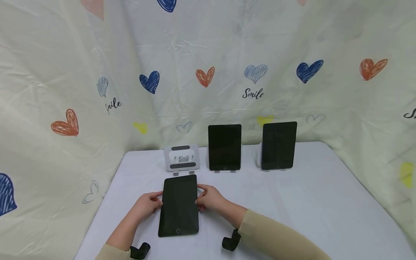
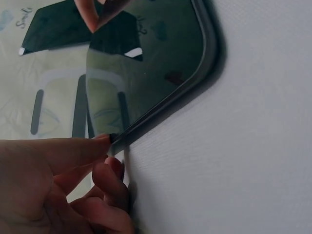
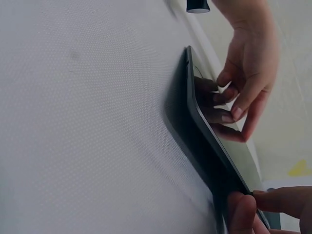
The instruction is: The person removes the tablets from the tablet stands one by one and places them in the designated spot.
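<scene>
A black tablet (image 1: 179,207) with a round home button lies between both hands, its screen facing up. My left hand (image 1: 147,206) holds its left edge. In the left wrist view, the left fingers (image 2: 73,156) meet the tablet's rim, some of them curled below it. My right hand (image 1: 211,198) pinches the right edge; the right wrist view shows the right fingers (image 3: 243,209) on both sides of the rim. There the tablet (image 3: 197,112) is tilted, with part of it raised off the white tabletop. A light-grey tablet stand (image 1: 182,166) with dark pads is just beyond the held tablet.
Two more black tablets, one in the middle (image 1: 224,147) and one at the right (image 1: 278,146), rest upright on stands along the back of the white table (image 1: 292,209). Behind them hangs a pale curtain (image 1: 227,43) with printed hearts. Black wrist cameras (image 1: 231,240) sit near the cuffs.
</scene>
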Demonstrator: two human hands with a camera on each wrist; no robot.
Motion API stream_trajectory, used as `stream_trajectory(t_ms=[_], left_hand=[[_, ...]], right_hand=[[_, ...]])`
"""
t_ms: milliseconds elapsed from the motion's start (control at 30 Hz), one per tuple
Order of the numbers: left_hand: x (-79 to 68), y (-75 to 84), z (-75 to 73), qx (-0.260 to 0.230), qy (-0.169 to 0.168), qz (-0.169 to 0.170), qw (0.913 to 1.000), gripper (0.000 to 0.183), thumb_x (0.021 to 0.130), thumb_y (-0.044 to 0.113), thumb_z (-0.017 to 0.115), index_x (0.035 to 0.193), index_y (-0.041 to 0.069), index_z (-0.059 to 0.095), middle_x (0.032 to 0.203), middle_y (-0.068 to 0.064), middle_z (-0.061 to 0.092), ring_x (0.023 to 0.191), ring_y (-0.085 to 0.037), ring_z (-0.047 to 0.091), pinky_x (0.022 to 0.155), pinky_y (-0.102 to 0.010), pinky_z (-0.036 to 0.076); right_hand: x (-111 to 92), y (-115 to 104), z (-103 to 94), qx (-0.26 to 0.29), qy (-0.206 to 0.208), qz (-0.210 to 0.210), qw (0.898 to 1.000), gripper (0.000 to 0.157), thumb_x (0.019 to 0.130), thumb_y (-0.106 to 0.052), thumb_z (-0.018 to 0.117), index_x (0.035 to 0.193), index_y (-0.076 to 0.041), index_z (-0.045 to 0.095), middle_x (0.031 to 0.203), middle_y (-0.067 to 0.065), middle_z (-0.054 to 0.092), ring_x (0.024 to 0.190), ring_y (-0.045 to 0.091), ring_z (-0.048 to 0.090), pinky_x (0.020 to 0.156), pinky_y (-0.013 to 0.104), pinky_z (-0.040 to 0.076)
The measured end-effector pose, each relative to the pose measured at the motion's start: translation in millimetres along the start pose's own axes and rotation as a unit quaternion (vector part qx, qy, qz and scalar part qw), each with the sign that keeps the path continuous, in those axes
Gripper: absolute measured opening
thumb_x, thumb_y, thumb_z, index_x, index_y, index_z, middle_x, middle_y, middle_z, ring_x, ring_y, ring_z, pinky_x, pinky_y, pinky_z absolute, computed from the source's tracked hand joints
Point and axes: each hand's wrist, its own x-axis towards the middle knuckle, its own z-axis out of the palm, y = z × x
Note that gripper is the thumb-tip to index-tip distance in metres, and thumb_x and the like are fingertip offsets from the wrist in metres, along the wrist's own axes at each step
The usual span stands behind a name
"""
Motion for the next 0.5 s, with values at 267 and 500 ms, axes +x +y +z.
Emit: stream_trajectory(t_ms=[267,500], left_hand=[[5.1,3.2,-2.2,0.065,-0.018,-0.002,0.9977,0.051,0.089,0.006,0.069,0.139,0.003,0.057,0.070,-0.006,0.054,0.059,-0.018,0.048,0.058,-0.030,0.040],[5.6,7.9,-0.6,0.083,-0.018,-0.004,0.9964,0.051,0.090,0.007,0.068,0.140,0.002,0.056,0.072,-0.007,0.054,0.061,-0.018,0.048,0.059,-0.030,0.040]], right_hand=[[2.6,-1.7,2.3,-0.015,0.005,0.010,1.000,0.069,0.084,0.005,0.070,0.147,0.001,0.043,0.069,0.008,0.065,0.049,0.013,0.058,0.051,0.027,0.050],[6.0,0.0,3.4,-0.031,0.018,0.027,0.999,0.068,0.083,0.006,0.071,0.146,0.000,0.046,0.065,0.008,0.064,0.049,0.013,0.058,0.052,0.028,0.052]])
